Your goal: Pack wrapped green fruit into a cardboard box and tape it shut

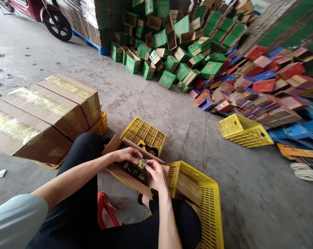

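Both hands meet over an open cardboard box (125, 178) that rests on my lap. My left hand (125, 154) and my right hand (155, 173) are closed on a small round item in clear wrapping (141, 163), held between the fingertips of both. Inside the box lie several dark round items (134, 171) with green and yellow on them. The box flaps stand open at the left and toward me.
Three taped cartons (42, 110) rest on a yellow crate at my left. Yellow crates (198, 197) (143, 133) (243, 129) stand around. A heap of green boxes (172, 45) and red and blue boxes (262, 86) fills the far right. A red stool (104, 207) is under me.
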Tool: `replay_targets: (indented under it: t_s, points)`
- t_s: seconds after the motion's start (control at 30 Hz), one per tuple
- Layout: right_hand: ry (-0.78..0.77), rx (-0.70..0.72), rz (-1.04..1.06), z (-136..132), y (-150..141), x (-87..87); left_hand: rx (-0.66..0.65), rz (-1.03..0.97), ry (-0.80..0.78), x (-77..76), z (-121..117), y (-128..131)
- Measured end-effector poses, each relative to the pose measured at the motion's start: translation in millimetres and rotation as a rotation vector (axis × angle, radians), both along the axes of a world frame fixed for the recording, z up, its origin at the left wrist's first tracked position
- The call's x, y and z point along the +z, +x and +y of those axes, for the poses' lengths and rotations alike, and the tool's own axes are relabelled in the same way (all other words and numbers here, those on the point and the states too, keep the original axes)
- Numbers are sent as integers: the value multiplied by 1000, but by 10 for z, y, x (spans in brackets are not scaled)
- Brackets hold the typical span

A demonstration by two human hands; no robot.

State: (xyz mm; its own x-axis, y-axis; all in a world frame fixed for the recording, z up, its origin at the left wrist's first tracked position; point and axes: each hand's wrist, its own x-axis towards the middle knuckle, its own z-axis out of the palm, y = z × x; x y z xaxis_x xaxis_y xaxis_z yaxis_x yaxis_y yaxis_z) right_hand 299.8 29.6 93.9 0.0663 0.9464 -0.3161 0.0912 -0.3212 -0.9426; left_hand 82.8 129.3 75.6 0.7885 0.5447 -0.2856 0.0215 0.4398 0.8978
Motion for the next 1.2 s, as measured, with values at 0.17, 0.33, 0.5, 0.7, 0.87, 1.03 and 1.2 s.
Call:
replay_targets:
  t_s: [0.17,0.33,0.5,0.7,0.87,1.03,1.2]
  points:
    - [-34,-2,23,-16,-5,-50,-4,39,-7,-4,2,-7]
    - [-67,-26,101,-21,-9,-52,-65,-40,-9,-22,-12,1]
    - [-94,-67,164,-20,-43,-9,-183,-162,2,66,-48,32]
    - [-74,-71,151,4,-25,39,-168,-128,24,20,-16,49]
    - [-41,-114,135,7,26,93,-100,-37,99,-40,-12,46]
    - [-47,-26,97,-3,7,85,-88,70,156,6,-21,24]
    - [-71,-54,132,-3,-12,41,-96,75,28,12,-50,14]
